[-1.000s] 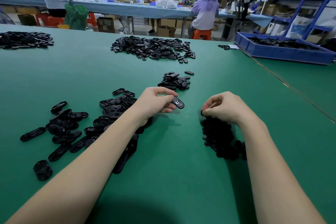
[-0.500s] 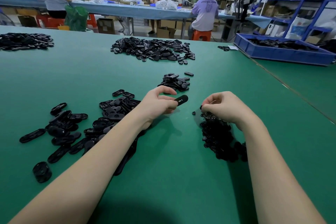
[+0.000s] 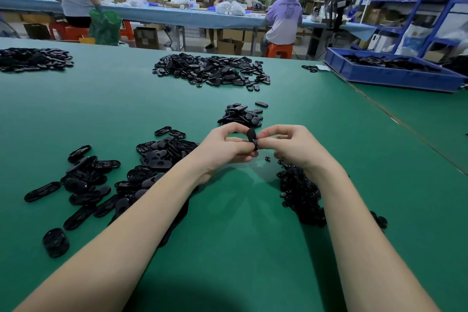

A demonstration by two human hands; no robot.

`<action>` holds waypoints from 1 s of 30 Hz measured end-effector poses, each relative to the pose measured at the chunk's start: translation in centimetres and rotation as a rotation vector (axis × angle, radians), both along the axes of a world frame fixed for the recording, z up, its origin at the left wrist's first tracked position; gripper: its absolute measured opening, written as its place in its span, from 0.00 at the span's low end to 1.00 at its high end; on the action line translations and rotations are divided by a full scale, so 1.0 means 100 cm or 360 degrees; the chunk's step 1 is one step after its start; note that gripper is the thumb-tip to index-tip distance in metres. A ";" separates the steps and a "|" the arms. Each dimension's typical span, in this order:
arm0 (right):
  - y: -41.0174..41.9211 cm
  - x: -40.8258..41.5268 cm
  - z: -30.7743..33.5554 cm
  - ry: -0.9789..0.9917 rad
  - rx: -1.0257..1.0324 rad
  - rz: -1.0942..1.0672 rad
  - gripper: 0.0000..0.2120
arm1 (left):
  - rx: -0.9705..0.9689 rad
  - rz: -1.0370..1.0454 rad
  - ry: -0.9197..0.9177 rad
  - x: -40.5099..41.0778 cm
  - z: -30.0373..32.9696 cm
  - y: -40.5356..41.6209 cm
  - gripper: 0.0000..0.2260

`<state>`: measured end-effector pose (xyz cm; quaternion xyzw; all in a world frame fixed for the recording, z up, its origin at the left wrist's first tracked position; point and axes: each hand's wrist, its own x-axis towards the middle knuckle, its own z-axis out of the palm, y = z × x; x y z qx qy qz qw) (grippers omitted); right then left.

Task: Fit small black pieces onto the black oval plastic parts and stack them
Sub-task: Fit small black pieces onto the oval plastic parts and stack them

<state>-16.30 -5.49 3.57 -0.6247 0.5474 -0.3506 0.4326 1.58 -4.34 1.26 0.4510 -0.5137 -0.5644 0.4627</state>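
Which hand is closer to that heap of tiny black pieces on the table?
The right. The right hand hangs just above the heap's far end, its wrist over it. The left hand is off to the heap's left, across bare green table.

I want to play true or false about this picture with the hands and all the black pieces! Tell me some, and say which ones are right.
1. Both hands hold one black oval part up off the green table. True: the left hand and right hand pinch it together.
2. The pile of small black pieces lies under the right arm. True.
3. The blue tray is on the left. False: it sits far right.
4. The loose oval parts lie right of the right arm. False: they spread left of the left arm.
5. The small stack lies just beyond the hands. True.
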 end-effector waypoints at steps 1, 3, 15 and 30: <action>0.000 -0.001 0.000 -0.0009 0.0000 -0.0022 0.01 | -0.0003 0.0000 -0.0010 0.000 0.000 -0.001 0.08; -0.001 -0.002 -0.001 -0.0014 -0.0010 -0.0049 0.02 | -0.0008 0.0010 -0.0019 0.001 0.000 -0.001 0.07; -0.002 -0.004 -0.004 -0.0039 -0.0030 -0.0031 0.02 | 0.0041 0.0061 0.0110 -0.005 0.004 0.000 0.06; -0.003 -0.002 -0.002 -0.0057 -0.0047 -0.0089 0.03 | -0.0092 0.0052 0.0030 -0.005 0.005 0.002 0.06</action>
